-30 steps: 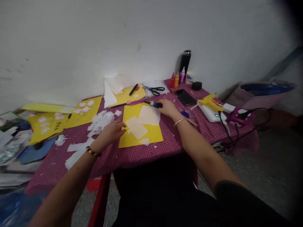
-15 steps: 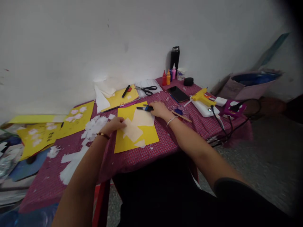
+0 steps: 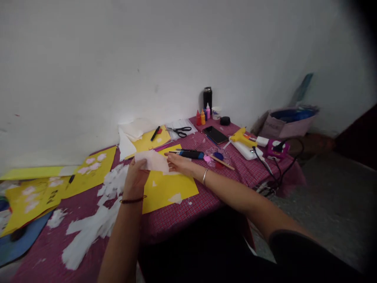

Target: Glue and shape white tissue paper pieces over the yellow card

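The pale paper piece has been lifted off the yellow sheet and is held above it between both hands: the left hand is closed on one edge, the right hand on the other. The blue-black tool — gripped a moment ago — has been left on the surface, just beyond.

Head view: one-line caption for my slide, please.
Left hand holds a pale paper piece above the yellow sheet on a checked tablecloth, right hand at its edge.

Nothing can be read with certainty. Black marks on the yellow sheet at the left and faint lettering on the pink box are too blurred.
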{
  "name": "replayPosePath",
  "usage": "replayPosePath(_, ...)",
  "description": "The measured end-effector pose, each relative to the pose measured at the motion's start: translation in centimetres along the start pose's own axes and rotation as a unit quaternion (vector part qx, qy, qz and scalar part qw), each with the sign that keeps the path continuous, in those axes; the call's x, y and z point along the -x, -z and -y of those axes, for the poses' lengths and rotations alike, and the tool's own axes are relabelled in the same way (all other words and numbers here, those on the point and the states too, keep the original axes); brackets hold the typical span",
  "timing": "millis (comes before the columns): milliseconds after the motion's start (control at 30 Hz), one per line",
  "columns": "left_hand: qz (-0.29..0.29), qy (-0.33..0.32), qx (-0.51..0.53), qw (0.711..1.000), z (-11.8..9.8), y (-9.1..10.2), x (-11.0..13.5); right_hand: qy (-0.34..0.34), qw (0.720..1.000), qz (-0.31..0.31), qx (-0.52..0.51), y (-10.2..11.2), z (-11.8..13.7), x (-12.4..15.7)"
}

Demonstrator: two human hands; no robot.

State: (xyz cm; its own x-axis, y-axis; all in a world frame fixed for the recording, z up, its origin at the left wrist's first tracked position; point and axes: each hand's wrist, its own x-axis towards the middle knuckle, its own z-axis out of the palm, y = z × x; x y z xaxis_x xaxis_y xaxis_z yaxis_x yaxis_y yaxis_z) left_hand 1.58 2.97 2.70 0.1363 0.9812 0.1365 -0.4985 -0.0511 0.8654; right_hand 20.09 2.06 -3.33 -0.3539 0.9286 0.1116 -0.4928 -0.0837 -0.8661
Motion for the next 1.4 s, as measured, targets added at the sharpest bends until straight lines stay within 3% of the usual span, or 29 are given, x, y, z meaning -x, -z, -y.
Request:
replayPosePath(167,-0.031,0.044,0.065,0.996,1.8,0.3,0.5,-0.076,0.994,0.036,-0.074,-0.7,-0.4,0.2)
replayPosePath(267,-0.019,0.042,0.042,0.998,2.0,0.6,1.0,-0.052,0.996,-0.017,-0.064,-1.0,0.1,0.2)
replayPosePath(400,-0.036,0.046,0.020,0.998,2.0,0.9,1.0,-0.020,0.995,-0.088,0.034,-0.6,1.2,0.4)
replayPosePath(533,-0.039,0.056,-0.009,0.998,2.4,1.3,0.7,0.004,0.984,-0.104,0.145,0.2,2.1,0.7)
replayPosePath(733,-0.030,0.051,0.000,0.998,2.6,1.1,0.5,-0.046,0.995,-0.060,0.066,0.3,1.9,0.8)
replayPosePath(867,-0.074,0.022,0.031,0.997,2.7,1.2,0.3,-0.090,0.995,-0.012,0.044,0.3,1.6,0.8)
replayPosePath(1000,-0.110,0.013,0.042,0.993,2.7,1.3,0.2,-0.097,0.992,-0.007,0.077,0.0,1.2,0.8)
replayPosePath(1100,-0.116,0.013,0.041,0.992,2.7,1.3,0.1,-0.084,0.992,-0.032,0.092,-0.3,0.9,0.7)
replayPosePath(1267,-0.111,0.033,0.016,0.993,2.4,1.4,0.2,0.003,0.979,-0.139,0.151,-0.2,1.1,0.3)
replayPosePath(1400,-0.083,0.046,-0.057,0.994,2.1,1.5,0.4,0.040,0.973,-0.151,0.173,0.4,2.0,0.2)
